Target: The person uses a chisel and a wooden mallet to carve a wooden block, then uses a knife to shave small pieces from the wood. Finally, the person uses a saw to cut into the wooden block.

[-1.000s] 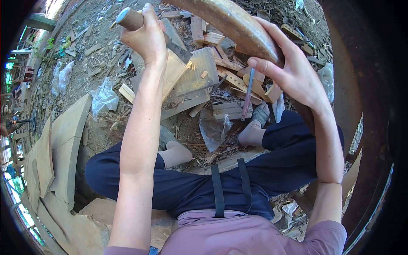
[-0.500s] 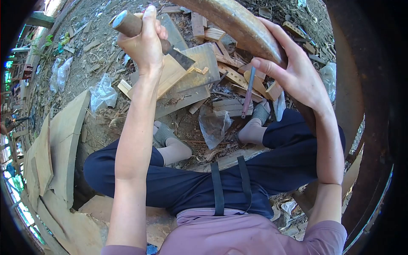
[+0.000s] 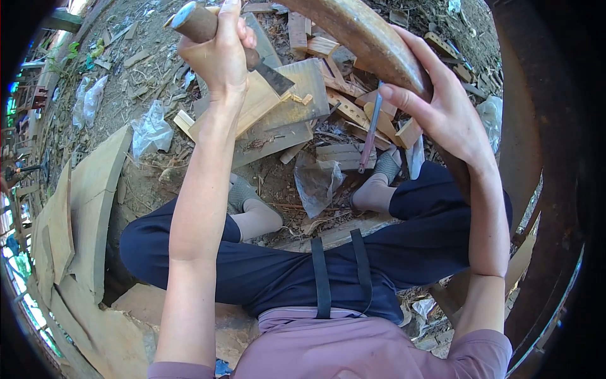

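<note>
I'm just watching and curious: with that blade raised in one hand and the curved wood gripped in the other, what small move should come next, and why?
Probably a short chop down onto the curved wood piece. The left hand holds the wooden-handled blade lifted beside it, off the wood, and the right hand steadies the piece from below.

The curved timber (image 3: 353,35) runs off the top edge; its lower end is hidden behind my right hand (image 3: 445,110) and thigh. My left hand (image 3: 218,54) covers the chisel (image 3: 252,63) handle's middle. Blade tip contact: indeterminate.
</note>
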### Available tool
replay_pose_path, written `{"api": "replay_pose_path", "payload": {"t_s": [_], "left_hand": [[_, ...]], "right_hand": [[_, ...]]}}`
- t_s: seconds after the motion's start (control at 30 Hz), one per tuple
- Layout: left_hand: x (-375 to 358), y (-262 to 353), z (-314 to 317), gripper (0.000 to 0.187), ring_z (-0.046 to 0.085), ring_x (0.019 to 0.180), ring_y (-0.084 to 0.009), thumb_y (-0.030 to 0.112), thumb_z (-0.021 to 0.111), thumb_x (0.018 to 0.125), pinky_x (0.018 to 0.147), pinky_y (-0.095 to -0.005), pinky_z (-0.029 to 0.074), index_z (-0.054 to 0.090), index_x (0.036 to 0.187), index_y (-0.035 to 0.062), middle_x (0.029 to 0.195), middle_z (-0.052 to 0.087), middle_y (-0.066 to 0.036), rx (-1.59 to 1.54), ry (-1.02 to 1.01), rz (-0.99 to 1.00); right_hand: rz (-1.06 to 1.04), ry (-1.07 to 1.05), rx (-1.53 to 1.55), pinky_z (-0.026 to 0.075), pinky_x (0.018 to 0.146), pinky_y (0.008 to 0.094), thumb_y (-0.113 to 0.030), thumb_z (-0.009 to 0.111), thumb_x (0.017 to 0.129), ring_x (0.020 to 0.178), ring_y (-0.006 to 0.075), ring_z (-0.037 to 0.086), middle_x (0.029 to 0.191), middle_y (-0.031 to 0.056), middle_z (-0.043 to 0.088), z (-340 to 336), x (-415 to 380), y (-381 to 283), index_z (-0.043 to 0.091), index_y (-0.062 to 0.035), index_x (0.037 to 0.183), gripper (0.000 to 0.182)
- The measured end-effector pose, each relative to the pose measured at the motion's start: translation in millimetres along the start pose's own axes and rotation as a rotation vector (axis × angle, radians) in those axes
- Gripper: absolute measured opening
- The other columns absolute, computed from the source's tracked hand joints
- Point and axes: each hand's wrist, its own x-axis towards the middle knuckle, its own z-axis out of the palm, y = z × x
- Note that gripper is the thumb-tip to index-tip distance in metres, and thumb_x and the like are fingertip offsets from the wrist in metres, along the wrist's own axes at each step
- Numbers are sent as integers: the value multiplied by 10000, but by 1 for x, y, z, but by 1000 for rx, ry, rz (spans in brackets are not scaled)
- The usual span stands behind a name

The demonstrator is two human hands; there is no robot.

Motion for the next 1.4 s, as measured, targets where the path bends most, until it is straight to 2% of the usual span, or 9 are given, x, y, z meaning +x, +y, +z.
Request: {"api": "replay_pose_path", "payload": {"t_s": [0.47, 0.57, 0.73, 0.87, 0.93, 1.2, 1.23, 1.33, 1.4], "left_hand": [[-7, -6, 9, 224, 503, 456, -120, 92, 683, 886, 448, -281, 414, 520, 742, 37, 562, 519, -36, 105, -66, 127], [-14, -4, 18, 235, 493, 461, -108, 84, 677, 890, 445, -278, 407, 511, 732, 33, 562, 514, -26, 216, -18, 128], [-12, -10, 15, 177, 536, 461, -66, 73, 685, 867, 441, -219, 418, 573, 735, 32, 583, 585, -10, 112, -38, 142], [-10, -10, 14, 82, 634, 663, -128, 33, 694, 803, 626, -268, 490, 637, 824, -21, 734, 675, -33, 376, 14, 501], [-10, -14, 10, 134, 655, 770, -155, 42, 708, 792, 724, -281, 495, 647, 878, -42, 804, 698, -40, 468, -30, 442], [-11, -22, 5, 90, 637, 674, -128, 63, 700, 801, 641, -284, 494, 625, 805, 13, 765, 684, -77, 322, 45, 113], [-10, -23, 5, 80, 630, 659, -120, 55, 692, 802, 628, -281, 491, 623, 813, 17, 750, 673, -64, 348, 33, 148], [-13, -17, 14, 69, 597, 612, -96, 37, 680, 801, 590, -279, 475, 613, 816, 30, 709, 635, -22, 270, 52, 262], [-11, -15, 10, 84, 570, 534, -83, -16, 647, 838, 462, -242, 451, 584, 888, 7, 675, 605, -21, 185, -5, 115]], "right_hand": [[-22, 13, -10, 478, 990, 446, -389, 698, 829, 1144, 342, 625, 1237, 217, 629, 0, 1, -4, 455, -125, 1427, 697], [-34, -4, 17, 442, 996, 378, -344, 741, 840, 1198, 241, 562, 1290, 161, 589, -6, 3, -20, 410, -94, 1455, 742], [-25, 250, 516, 494, 896, 430, -270, 678, 885, 1053, 353, 637, 1174, 260, 592, -20, 9, -150, 272, 4, 1454, 751], [-237, -62, -160, 515, 878, 375, -274, 724, 838, 1004, 322, 686, 1030, 233, 679, -13, 17, -104, 431, -91, 1426, 682], [-292, -145, -407, 521, 790, 432, -195, 708, 836, 909, 346, 693, 964, 222, 686, -14, 25, -100, 399, -83, 1428, 677], [-356, -380, 23, 512, 793, 376, -272, 665, 889, 978, 286, 658, 1117, 251, 596, -64, 33, -173, 310, -8, 1413, 687], [-478, 129, -212, 518, 830, 374, -261, 714, 845, 857, 308, 702, 1005, 230, 673, -21, 40, -124, 473, -31, 1362, 615], [-125, -261, -95, 513, 847, 444, -257, 660, 841, 921, 389, 678, 1013, 246, 674, -18, 40, -115, 482, -53, 1320, 551], [-265, -206, -220, 505, 871, 346, -266, 669, 861, 923, 279, 683, 1056, 199, 660, -24, 43, -104, 416, -36, 1406, 643]]}}
